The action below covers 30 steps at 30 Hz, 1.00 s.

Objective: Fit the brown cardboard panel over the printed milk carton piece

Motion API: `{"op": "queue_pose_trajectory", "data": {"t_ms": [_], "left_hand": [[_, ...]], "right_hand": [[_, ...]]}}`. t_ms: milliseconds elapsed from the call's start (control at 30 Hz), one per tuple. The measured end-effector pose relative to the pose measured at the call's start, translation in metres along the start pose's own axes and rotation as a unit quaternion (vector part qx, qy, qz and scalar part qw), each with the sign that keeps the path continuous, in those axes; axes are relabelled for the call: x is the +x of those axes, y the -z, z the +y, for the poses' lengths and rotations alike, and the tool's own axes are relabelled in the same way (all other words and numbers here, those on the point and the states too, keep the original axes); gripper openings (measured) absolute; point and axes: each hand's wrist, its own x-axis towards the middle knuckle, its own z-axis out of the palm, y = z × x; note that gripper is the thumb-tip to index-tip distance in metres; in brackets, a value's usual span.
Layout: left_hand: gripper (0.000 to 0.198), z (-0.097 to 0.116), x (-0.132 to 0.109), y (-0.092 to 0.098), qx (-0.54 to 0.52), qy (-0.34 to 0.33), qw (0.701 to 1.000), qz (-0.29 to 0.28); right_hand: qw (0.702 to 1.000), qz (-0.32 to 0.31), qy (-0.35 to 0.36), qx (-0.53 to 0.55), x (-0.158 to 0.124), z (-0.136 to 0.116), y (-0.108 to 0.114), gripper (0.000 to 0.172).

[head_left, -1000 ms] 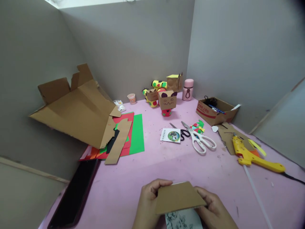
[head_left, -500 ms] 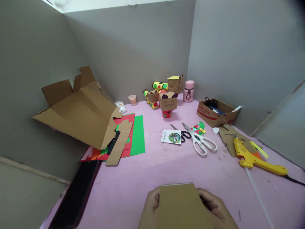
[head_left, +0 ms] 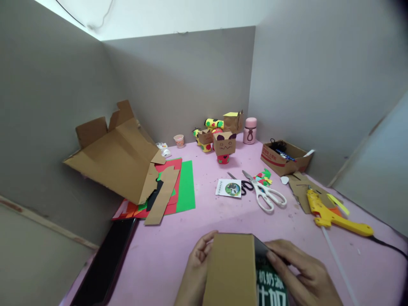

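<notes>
Nearest, at six o'clock, a brown cardboard box with a dark green printed side bearing white characters (head_left: 231,272) is held between the person's two hands. The left hand (head_left: 196,265) lies against the box's nine o'clock side, fingers bent, tips at its upper corner. The right hand (head_left: 306,272) is at its three o'clock side, fingers pressed on the green print, so the box is clamped between both.

Taking the box as the dial's centre, a black-screened rectangular phone (head_left: 108,261) lies at nine o'clock. A yellow plastic glue gun (head_left: 334,217) rests at two o'clock. A flat brown cardboard strip (head_left: 161,202) lies between ten and eleven, beside a bright green sheet (head_left: 187,187) at eleven. At one o'clock, white-handled metal scissors (head_left: 266,193) lie with blades apart; at twelve, a white card with a round green picture (head_left: 229,188). Farther at twelve stand a cat-faced cardboard-headed figure (head_left: 225,146) and a pink lidded bottle (head_left: 250,131).
</notes>
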Motion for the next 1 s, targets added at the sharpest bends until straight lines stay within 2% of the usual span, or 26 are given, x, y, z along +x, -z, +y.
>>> {"op": "queue_pose_trajectory", "data": {"t_ms": [100,167,233,300,367,467,533,600,633,700,767,800,867,933,1000], "left_hand": [[0.044,0.003,-0.001,0.003,-0.056,-0.020,0.998,0.025],[0.044,0.004,-0.002,0.008,-0.029,-0.048,0.998,0.043],[0.052,0.003,-0.002,0.013,0.029,-0.081,0.996,0.027],[0.067,-0.001,-0.002,0.016,0.076,-0.131,0.988,-0.025],[0.085,-0.007,-0.004,0.016,0.118,-0.176,0.974,-0.083],[0.105,-0.020,-0.008,0.007,0.162,-0.194,0.959,-0.127],[0.115,-0.028,-0.011,-0.001,0.161,-0.200,0.955,-0.146],[0.119,-0.034,-0.013,-0.009,0.152,-0.208,0.952,-0.165],[0.119,-0.036,-0.013,-0.011,0.151,-0.210,0.951,-0.171],[0.119,-0.037,-0.014,-0.012,0.155,-0.211,0.949,-0.174],[0.117,-0.037,-0.014,-0.011,0.163,-0.211,0.947,-0.177],[0.116,-0.036,-0.014,-0.009,0.168,-0.212,0.946,-0.181],[0.114,-0.034,-0.016,-0.005,0.184,-0.214,0.940,-0.190],[0.112,-0.032,-0.018,-0.002,0.215,-0.216,0.931,-0.201],[0.111,-0.030,-0.021,-0.001,0.248,-0.213,0.923,-0.203]], "right_hand": [[0.971,0.078,0.162,-0.157,0.007,-0.001,0.019,0.038],[0.938,0.084,0.231,-0.245,0.009,0.001,0.026,0.047],[0.907,0.081,0.276,-0.309,0.009,0.005,0.026,0.051],[0.892,0.083,0.299,-0.329,0.006,0.011,0.022,0.053],[0.896,0.096,0.301,-0.313,0.003,0.016,0.016,0.056],[0.902,0.098,0.300,-0.294,-0.003,0.023,0.011,0.058],[0.902,0.073,0.305,-0.297,-0.008,0.027,0.010,0.062],[0.918,0.055,0.278,-0.276,-0.015,0.030,0.009,0.068],[0.937,0.058,0.239,-0.249,-0.019,0.032,0.008,0.070],[0.979,0.068,0.110,-0.158,-0.027,0.034,0.004,0.076],[0.997,0.056,-0.037,-0.038,-0.031,0.034,-0.003,0.086],[0.994,0.038,-0.097,0.024,-0.031,0.034,-0.006,0.092],[0.977,-0.005,-0.162,0.138,-0.027,0.031,-0.013,0.103],[0.958,-0.039,-0.174,0.226,-0.021,0.027,-0.017,0.111],[0.948,-0.058,-0.159,0.271,-0.015,0.022,-0.019,0.111]]}}
